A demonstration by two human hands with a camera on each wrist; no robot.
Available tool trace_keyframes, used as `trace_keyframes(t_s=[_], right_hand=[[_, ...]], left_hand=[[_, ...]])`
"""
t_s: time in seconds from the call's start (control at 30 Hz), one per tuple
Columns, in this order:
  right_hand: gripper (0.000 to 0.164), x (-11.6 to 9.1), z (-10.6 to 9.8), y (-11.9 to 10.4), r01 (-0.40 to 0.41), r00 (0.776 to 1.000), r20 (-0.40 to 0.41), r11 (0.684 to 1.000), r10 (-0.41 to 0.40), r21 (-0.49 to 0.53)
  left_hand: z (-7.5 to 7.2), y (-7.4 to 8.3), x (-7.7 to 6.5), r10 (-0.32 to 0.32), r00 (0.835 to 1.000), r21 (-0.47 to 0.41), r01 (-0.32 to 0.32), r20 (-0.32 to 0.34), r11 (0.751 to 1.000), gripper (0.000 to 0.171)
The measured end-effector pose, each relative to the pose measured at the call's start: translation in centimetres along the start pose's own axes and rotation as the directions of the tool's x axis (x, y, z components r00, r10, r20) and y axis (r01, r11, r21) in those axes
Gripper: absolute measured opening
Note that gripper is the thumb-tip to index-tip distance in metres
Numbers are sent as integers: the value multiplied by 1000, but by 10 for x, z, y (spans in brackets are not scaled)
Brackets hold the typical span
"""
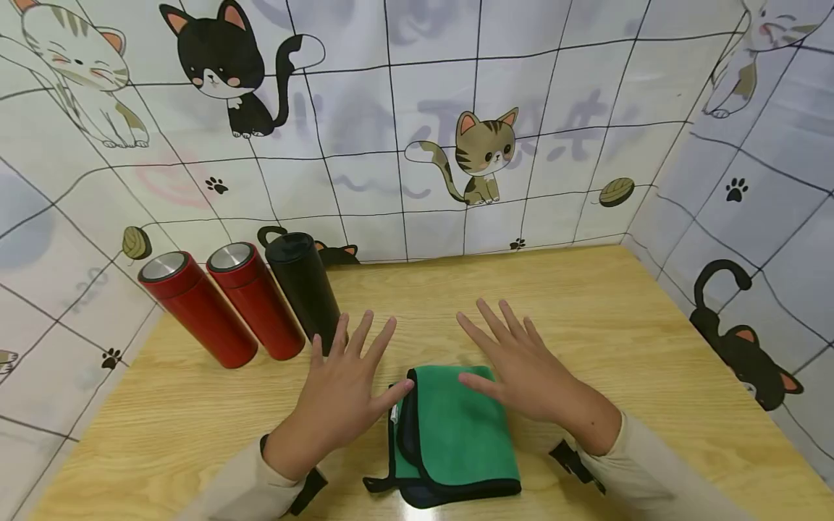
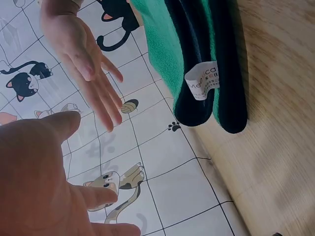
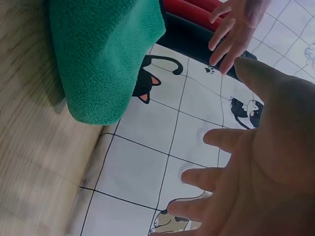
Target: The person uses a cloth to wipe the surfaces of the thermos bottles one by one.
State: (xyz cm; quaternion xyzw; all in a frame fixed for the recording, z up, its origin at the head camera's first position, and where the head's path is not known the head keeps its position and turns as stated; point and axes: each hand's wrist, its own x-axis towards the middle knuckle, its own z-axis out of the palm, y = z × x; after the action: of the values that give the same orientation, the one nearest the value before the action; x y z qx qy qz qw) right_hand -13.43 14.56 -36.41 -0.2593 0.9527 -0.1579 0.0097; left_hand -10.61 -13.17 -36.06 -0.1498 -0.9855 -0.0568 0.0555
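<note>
A folded green towel [image 1: 462, 427] with black edging lies on the table between my two hands. In the left wrist view its folded layers show in black trim, with a white label [image 2: 203, 80] sticking out. My left hand [image 1: 342, 394] hovers by the towel's left edge, fingers spread and holding nothing. Over its right side my right hand [image 1: 528, 369] is also spread, its thumb overlapping the green cloth in the head view. Both palms look bare in the wrist views.
Two red flasks [image 1: 198, 311] [image 1: 260, 304] with silver lids and a black tumbler [image 1: 305, 289] stand in a row at the table's back left. A white cat-print sheet [image 1: 365, 108] surrounds the wooden table [image 1: 606, 318] at the back and sides.
</note>
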Motion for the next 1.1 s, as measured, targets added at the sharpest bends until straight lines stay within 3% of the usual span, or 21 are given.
trace_keyframes(t_s=[0.13, 0.2, 0.27, 0.3, 0.33, 0.43, 0.47, 0.5, 0.53, 0.57, 0.67, 0.73, 0.8, 0.9, 1.1], right_hand=[[82, -1, 1, 1, -11, 1000, 4, 1000, 11, 16], [79, -2, 3, 1, -26, 999, 22, 999, 26, 18], [73, -3, 5, 3, -50, 997, 66, 999, 49, 12], [71, -3, 6, 4, -66, 993, 93, 998, 65, 6], [67, -3, 8, 6, -81, 989, 122, 997, 81, -1], [59, -1, 12, 10, -137, 965, 228, 990, 131, 13], [56, 0, 13, 12, -160, 955, 257, 987, 148, 27], [54, 1, 15, 13, -177, 947, 278, 983, 160, 39], [53, 2, 16, 15, -192, 940, 297, 980, 169, 51], [54, 3, 18, 16, -203, 933, 314, 977, 176, 58], [55, 5, 21, 20, -195, 926, 337, 980, 170, 41], [55, 6, 24, 21, -165, 926, 349, 986, 143, 35], [54, 6, 27, 22, -131, 927, 361, 990, 105, 47], [51, 6, 30, 20, -116, 928, 365, 990, 78, 82], [41, 3, 33, 17, -119, 933, 353, 984, 66, 132]], left_hand=[[1, 0, 2, 6, 1000, -5, -6, -25, 1000, 84], [-1, 0, 2, 30, 994, -24, -33, -105, 999, 77], [-5, -2, 3, 75, 967, -58, -92, -243, 994, 66], [-8, -4, 4, 102, 939, -70, -132, -327, 989, 58], [-13, -7, 6, 128, 901, -75, -174, -414, 982, 51], [-34, -22, 17, 183, 764, -35, -261, -619, 965, 38], [-42, -28, 22, 183, 730, -13, -255, -659, 967, 36], [-51, -34, 28, 172, 708, 4, -232, -685, 973, 37], [-59, -41, 34, 152, 703, 21, -191, -694, 981, 40], [-66, -48, 39, 123, 713, 36, -136, -690, 990, 43], [-83, -65, 53, -1, 800, 64, 50, -600, 997, 59], [-88, -72, 59, -81, 864, 82, 139, -496, 987, 69], [-90, -76, 61, -126, 903, 91, 178, -411, 980, 73], [-87, -79, 61, -146, 928, 85, 185, -343, 979, 72], [-84, -79, 62, -112, 922, 35, 135, -371, 990, 58]])
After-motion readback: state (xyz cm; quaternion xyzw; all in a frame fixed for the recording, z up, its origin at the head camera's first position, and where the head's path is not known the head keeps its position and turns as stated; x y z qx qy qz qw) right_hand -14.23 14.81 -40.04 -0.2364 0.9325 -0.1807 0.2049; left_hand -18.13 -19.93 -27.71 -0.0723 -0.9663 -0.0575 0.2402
